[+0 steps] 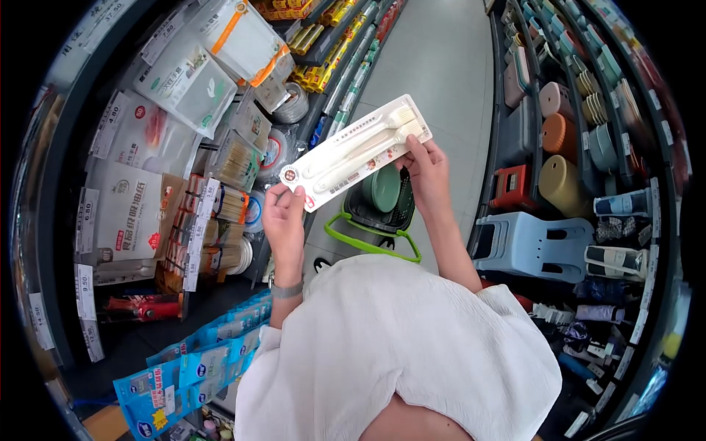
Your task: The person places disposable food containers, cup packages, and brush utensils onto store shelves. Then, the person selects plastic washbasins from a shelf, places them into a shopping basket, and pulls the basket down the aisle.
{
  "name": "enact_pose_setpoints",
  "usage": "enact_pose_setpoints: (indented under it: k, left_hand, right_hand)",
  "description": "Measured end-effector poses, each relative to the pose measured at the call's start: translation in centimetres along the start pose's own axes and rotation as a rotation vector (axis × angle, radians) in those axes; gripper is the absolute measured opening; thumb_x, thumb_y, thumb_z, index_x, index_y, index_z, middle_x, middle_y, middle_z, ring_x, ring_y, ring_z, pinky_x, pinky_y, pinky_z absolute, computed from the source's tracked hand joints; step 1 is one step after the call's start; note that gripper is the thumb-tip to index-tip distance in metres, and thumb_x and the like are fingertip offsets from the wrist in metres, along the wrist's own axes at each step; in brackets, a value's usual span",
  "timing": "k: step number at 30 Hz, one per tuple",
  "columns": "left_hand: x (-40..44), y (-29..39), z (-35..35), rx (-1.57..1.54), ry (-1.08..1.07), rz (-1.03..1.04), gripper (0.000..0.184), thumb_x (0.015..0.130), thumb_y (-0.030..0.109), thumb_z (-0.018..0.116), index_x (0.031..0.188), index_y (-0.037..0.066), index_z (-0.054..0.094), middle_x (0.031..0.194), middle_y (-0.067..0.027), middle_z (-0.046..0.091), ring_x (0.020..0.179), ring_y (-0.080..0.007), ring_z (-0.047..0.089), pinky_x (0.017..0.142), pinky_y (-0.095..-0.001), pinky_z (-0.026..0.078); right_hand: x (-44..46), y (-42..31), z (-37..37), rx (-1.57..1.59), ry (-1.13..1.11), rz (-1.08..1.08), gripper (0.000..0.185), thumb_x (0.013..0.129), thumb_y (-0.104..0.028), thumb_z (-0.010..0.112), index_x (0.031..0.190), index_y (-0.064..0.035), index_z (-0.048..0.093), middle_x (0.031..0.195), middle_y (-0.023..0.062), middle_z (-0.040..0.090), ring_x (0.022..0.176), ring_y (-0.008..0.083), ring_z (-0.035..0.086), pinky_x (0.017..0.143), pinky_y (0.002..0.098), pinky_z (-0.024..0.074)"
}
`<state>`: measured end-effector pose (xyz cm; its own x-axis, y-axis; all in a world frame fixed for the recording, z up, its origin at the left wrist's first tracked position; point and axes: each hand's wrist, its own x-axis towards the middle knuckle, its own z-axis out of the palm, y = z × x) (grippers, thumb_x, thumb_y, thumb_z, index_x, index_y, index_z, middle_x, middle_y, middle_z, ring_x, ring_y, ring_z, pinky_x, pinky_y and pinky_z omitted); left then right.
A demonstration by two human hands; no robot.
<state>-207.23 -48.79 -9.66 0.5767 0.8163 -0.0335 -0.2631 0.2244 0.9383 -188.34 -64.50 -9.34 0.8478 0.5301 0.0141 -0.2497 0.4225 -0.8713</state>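
Observation:
A long white package (357, 153) with pale brushes inside is held up at a tilt in front of my body, its right end higher. My left hand (285, 213) pinches its lower left end between thumb and fingers. At the upper right end, my right hand (428, 165) grips the package's edge, thumb on the front. Beneath it, partly hidden by the package, a dark basket (357, 208) with a green handle (368, 248) stands on the floor, holding a green bowl (382, 189).
Shelves on the left carry packaged goods (132, 213) and skewers (234, 202). Blue packets (198, 371) hang at lower left. Shelves on the right hold a light blue stool (537, 242), a yellow bin (560, 184) and bowls (601, 147). A grey aisle floor (434, 66) runs between.

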Motion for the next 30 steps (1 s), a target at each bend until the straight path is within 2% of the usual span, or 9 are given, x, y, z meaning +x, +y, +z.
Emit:
enact_pose_setpoints:
  k: [1,4,9,13,16,18,23,27,30]
  left_hand:
    - [0.3,0.4,-1.3,-0.006,-0.014,0.003,0.022,0.098,0.006,0.062,0.115,-0.003,0.051,0.106,-0.0165,0.070,0.088,-0.0124,0.067,0.078,-0.0230,0.052]
    - [-0.2,1.9,-5.0,0.076,-0.090,-0.001,0.016,0.093,0.000,0.068,0.102,0.001,0.055,0.096,-0.0072,0.069,0.084,-0.0054,0.063,0.075,-0.0193,0.048]
    - [-0.5,2.2,-9.2,0.070,-0.030,-0.007,0.015,0.092,0.001,0.069,0.098,0.003,0.055,0.092,-0.0054,0.069,0.081,-0.0052,0.063,0.072,-0.0187,0.047]
    - [-0.7,2.2,-11.2,0.096,-0.095,-0.107,0.015,0.091,0.002,0.072,0.094,0.004,0.058,0.088,-0.0046,0.069,0.078,-0.0053,0.063,0.071,-0.0197,0.049]
    - [-1.0,2.0,-12.2,0.119,-0.261,-0.209,0.014,0.089,0.002,0.074,0.091,0.002,0.060,0.090,-0.0064,0.070,0.078,-0.0074,0.066,0.072,-0.0198,0.052]
    - [-1.4,2.1,-12.1,0.140,-0.303,-0.241,0.014,0.089,0.002,0.073,0.094,0.000,0.060,0.091,-0.0073,0.071,0.079,-0.0082,0.067,0.072,-0.0201,0.052]
    - [-2.2,1.5,-11.7,0.150,-0.399,-0.268,0.018,0.090,0.003,0.072,0.104,-0.004,0.062,0.095,-0.0091,0.072,0.081,-0.0100,0.068,0.073,-0.0211,0.053]
    - [-2.5,2.0,-11.6,0.156,-0.361,-0.265,0.019,0.090,0.003,0.072,0.105,-0.004,0.062,0.096,-0.0087,0.072,0.081,-0.0098,0.068,0.073,-0.0210,0.052]
    - [-2.5,2.0,-11.5,0.114,-0.208,-0.162,0.021,0.090,0.002,0.072,0.108,-0.003,0.061,0.100,-0.0074,0.070,0.086,-0.0086,0.066,0.076,-0.0208,0.051]
  right_hand:
    - [-0.2,-0.2,1.8,0.018,0.021,-0.019,0.026,0.101,-0.020,0.058,0.112,0.0035,0.062,0.096,0.0096,0.070,0.080,0.0120,0.064,0.068,0.0266,0.0482]
    - [-0.8,0.6,5.1,0.021,0.027,-0.029,0.028,0.099,-0.021,0.062,0.112,0.0033,0.064,0.095,0.0072,0.070,0.076,0.0106,0.060,0.069,0.0258,0.0467]
    - [-1.6,1.6,9.4,-0.093,-0.038,-0.042,0.030,0.097,-0.025,0.066,0.111,0.0020,0.066,0.091,0.0039,0.068,0.073,0.0092,0.055,0.069,0.0248,0.0448]
    - [-1.7,2.6,11.3,-0.097,-0.035,-0.040,0.028,0.097,-0.025,0.066,0.109,0.0005,0.067,0.089,0.0016,0.067,0.074,0.0081,0.055,0.069,0.0239,0.0440]
    - [-1.6,3.2,12.0,-0.098,-0.037,-0.021,0.028,0.097,-0.026,0.067,0.108,-0.0001,0.066,0.089,0.0005,0.067,0.075,0.0069,0.055,0.068,0.0236,0.0436]
    - [-1.6,3.4,12.5,-0.088,-0.047,-0.002,0.028,0.097,-0.025,0.067,0.108,-0.0004,0.066,0.089,0.0001,0.067,0.075,0.0062,0.055,0.068,0.0234,0.0434]
    - [-1.6,3.9,13.8,-0.168,-0.131,0.003,0.025,0.095,-0.019,0.070,0.109,-0.0003,0.065,0.096,0.0024,0.070,0.088,0.0064,0.062,0.078,0.0242,0.0486]
    - [-1.4,4.2,14.3,-0.174,-0.157,0.019,0.027,0.094,-0.018,0.071,0.112,0.0000,0.064,0.100,0.0041,0.070,0.092,0.0077,0.063,0.082,0.0249,0.0496]
    - [-1.4,5.1,14.3,-0.213,-0.181,0.027,0.028,0.093,-0.017,0.071,0.114,0.0005,0.063,0.100,0.0048,0.070,0.089,0.0081,0.063,0.078,0.0246,0.0494]
